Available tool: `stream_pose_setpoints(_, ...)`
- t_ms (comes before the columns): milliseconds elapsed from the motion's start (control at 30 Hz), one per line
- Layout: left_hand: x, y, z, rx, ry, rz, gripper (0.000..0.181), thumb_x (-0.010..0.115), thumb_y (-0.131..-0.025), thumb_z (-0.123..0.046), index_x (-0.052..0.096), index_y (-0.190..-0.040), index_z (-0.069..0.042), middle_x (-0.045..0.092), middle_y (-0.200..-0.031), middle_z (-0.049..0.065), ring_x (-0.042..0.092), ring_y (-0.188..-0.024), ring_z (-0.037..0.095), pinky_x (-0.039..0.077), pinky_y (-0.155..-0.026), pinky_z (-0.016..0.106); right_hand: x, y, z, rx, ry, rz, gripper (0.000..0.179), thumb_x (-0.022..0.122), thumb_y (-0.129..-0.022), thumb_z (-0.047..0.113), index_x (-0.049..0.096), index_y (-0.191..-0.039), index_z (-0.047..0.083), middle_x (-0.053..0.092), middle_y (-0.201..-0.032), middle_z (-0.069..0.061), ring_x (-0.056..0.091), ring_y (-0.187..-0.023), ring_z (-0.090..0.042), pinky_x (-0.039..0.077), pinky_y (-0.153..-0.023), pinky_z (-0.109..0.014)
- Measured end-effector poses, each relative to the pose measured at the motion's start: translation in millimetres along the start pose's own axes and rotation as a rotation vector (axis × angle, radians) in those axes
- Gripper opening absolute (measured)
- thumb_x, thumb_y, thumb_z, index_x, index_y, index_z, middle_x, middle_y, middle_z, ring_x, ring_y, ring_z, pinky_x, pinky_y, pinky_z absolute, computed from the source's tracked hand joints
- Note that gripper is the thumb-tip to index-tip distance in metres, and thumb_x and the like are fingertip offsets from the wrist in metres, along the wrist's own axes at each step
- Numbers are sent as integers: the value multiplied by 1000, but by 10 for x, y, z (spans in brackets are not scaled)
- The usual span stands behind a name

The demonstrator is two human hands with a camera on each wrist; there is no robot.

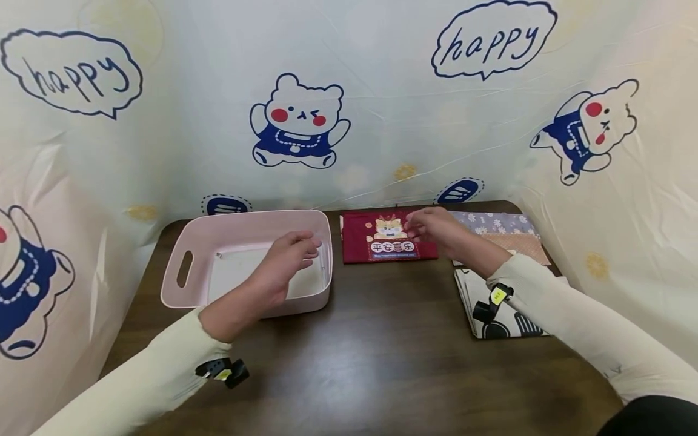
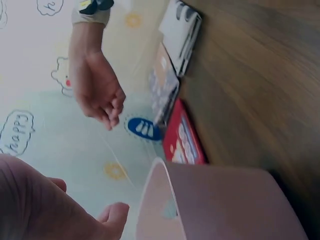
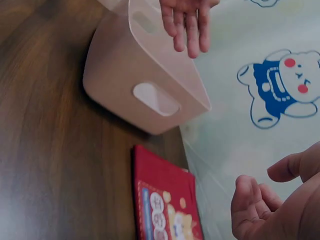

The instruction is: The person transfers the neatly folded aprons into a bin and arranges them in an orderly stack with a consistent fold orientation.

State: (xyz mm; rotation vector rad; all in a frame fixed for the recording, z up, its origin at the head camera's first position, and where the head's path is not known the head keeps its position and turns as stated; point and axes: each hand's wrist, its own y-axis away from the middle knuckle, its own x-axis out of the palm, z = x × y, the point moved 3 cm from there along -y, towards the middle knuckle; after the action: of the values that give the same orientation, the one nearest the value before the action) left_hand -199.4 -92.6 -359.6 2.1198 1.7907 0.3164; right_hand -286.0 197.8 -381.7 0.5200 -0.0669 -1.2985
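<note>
My left hand hovers over the right part of a pink plastic bin, fingers loosely bent and nothing in them. In the right wrist view that same hand shows its fingers extended above the bin's rim. Above the right edge of a folded red cloth item is my right hand, holding nothing, its fingers relaxed and apart from the cloth in the wrist views. A cartoon animal and lettering are printed on the red cloth, which lies flat beside the bin.
Right of the red cloth lies a folded grey floral and tan cloth, partly behind my right forearm. Nearer me is a folded white cloth with black print. All rest on a dark wooden table, with a printed curtain behind.
</note>
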Motion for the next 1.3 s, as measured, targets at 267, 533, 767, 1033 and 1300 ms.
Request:
stream_pose_setpoints(267,359,-56,1,44,59,-32,62,45,-100,-14,26,-156,3,34,-159,23,36,-147,43,23,-126,51,-193,42,-189,-2,58,-40,38,45,-108,18,50,-135,-8,60,-117,-14,62,-86,-12,56,-79,-18)
stream_pose_setpoints(533,775,-193,25,-22,91,-107,73,53,-93,-16,25,-159,-2,27,-165,14,26,-149,33,19,-127,52,-314,-51,-464,25,106,-77,46,39,-110,21,44,-144,-10,53,-140,-28,59,-123,-36,45,-115,-46)
stream_pose_setpoints(767,1129,-449,182,-10,169,-188,74,53,-96,-21,21,-161,-4,23,-169,15,25,-155,31,20,-128,51,-383,-216,-686,45,134,-144,48,39,-108,18,42,-144,-12,49,-146,-30,54,-131,-40,43,-115,-50)
stream_pose_setpoints(1033,1361,-873,471,76,215,-496,68,53,-98,-20,28,-159,-1,31,-165,17,29,-154,31,22,-128,47,-425,-547,-840,-16,475,-307,47,45,-105,25,52,-140,-6,57,-139,-26,56,-117,-34,50,-101,-46)
stream_pose_setpoints(1300,1279,-1165,589,24,167,-674,70,58,-98,-23,31,-158,0,30,-165,20,21,-156,36,17,-129,48,-294,-718,-913,103,537,-264,57,48,-104,35,41,-142,-6,55,-137,-27,55,-118,-36,48,-109,-51)
